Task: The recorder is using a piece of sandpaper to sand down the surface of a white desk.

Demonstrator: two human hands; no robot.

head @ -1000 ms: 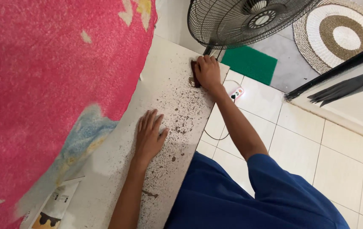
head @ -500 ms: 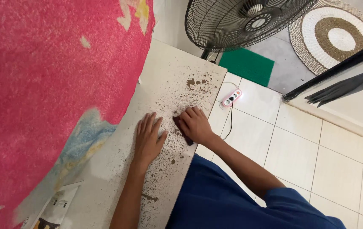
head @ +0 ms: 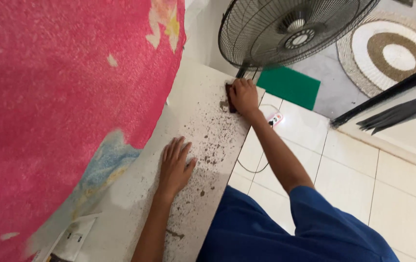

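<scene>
A person in a blue top leans over a pale, whitish slab (head: pixel 198 102) that is speckled with dark brown crumbs and dirt. Their left hand (head: pixel 175 165) lies flat on the slab, palm down, fingers spread a little and holding nothing, just beside a thick patch of the dirt (head: pixel 213 145). Their right arm stretches out to the far end of the slab, where the right hand (head: pixel 243 95) is curled over a small dark scrubbing pad (head: pixel 229 92), pressing it against the surface near the edge. A little heap of dark crumbs sits right against the pad.

To the left, a large pink fuzzy mat (head: pixel 62 97) with yellow and blue patches covers much of the slab. A printed paper packet (head: pixel 72 240) lies at the near corner. Beyond the slab stands a black pedestal fan (head: pixel 285 29). On the white tiled floor (head: pixel 353 165) lie a white power strip (head: pixel 275 119) with its cable, a green mat (head: pixel 289 86), and a round woven rug (head: pixel 392 53) farther off.
</scene>
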